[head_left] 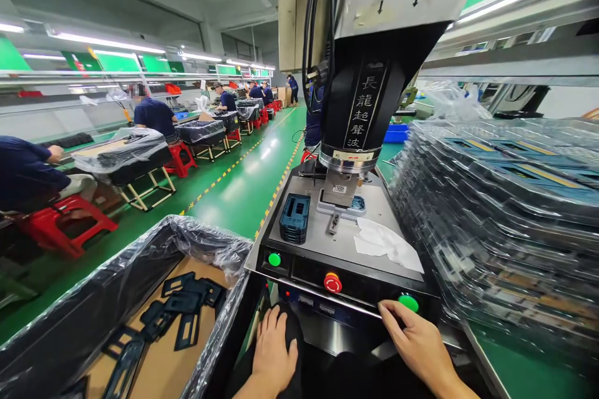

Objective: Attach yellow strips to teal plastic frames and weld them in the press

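Observation:
My left hand (pixel 274 352) lies flat on my dark-clothed knee, fingers stretched out, holding nothing. My right hand (pixel 418 343) is at the machine's front edge, just below the right green button (pixel 409 303); its thumb and index finger come together, and I see nothing between them. On the ultrasonic welding machine's metal table (pixel 322 238), a block-shaped welding head (pixel 337 189) is down over a pale fixture (pixel 322 206), where a blue part (pixel 358 203) partly shows. Left of it stands a stack of dark blue plastic frames (pixel 295 217). A white cloth (pixel 386 243) lies to the right.
A plastic-lined bin (pixel 175 227) at my left holds several dark plastic frames (pixel 183 302) on cardboard. A red emergency stop (pixel 332 282) sits between the two green buttons. Clear trays (pixel 496 230) are piled high at right. Several people sit at benches along the left aisle.

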Motion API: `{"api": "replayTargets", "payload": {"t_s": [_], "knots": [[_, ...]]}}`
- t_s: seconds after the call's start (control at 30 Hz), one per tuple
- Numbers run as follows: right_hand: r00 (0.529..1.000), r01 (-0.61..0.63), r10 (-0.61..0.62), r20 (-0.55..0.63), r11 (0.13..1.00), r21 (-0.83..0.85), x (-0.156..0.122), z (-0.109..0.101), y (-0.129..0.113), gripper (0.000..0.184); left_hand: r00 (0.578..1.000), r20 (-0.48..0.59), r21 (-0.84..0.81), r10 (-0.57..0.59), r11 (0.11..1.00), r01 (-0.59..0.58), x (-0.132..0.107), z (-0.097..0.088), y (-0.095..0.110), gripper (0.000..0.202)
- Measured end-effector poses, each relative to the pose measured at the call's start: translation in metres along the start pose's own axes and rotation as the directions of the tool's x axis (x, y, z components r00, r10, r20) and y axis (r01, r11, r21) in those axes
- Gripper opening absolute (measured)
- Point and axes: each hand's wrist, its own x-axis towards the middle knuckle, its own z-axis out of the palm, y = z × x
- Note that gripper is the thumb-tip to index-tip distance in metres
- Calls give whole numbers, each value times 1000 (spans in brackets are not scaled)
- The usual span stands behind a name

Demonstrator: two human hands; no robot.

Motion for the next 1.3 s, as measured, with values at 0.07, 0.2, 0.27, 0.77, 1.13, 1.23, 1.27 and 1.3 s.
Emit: {"api": "replayTargets", "payload": {"t_s": [0.07, 0.2, 0.27, 0.77, 1.13, 1.23, 1.27, 1.3], "knots": [[997, 62, -62, -43, 998, -2, 0, 0, -1, 35, 1000, 10, 11, -5, 1000, 5, -1, -2, 3, 57], [978, 175, -176, -112, 984, -24, 8, -6, -10, 32, 1000, 19, 43, 16, 999, -16, 0, -3, 4, 56], [968, 217, -219, -124, 976, -37, 18, -11, -18, 32, 1000, 5, 57, 29, 998, -29, 1, -1, 3, 55], [994, 25, -64, -83, 914, -405, 181, 0, -43, 19, 978, -153, 53, 140, 990, -133, 8, 18, -13, 46], [1000, 19, -23, 0, 840, -543, 242, 31, -34, 28, 984, -110, 12, 143, 990, -143, 16, 16, -14, 46], [997, 74, -51, 56, 827, -557, 248, 36, -33, 23, 988, -87, 5, 126, 992, -126, 17, 15, -13, 47], [995, 95, -67, 71, 822, -561, 249, 37, -33, 23, 990, -79, 2, 119, 993, -119, 17, 14, -13, 48], [993, 118, -85, 84, 816, -566, 249, 37, -33, 23, 991, -72, -3, 113, 994, -113, 17, 14, -13, 48]]}}
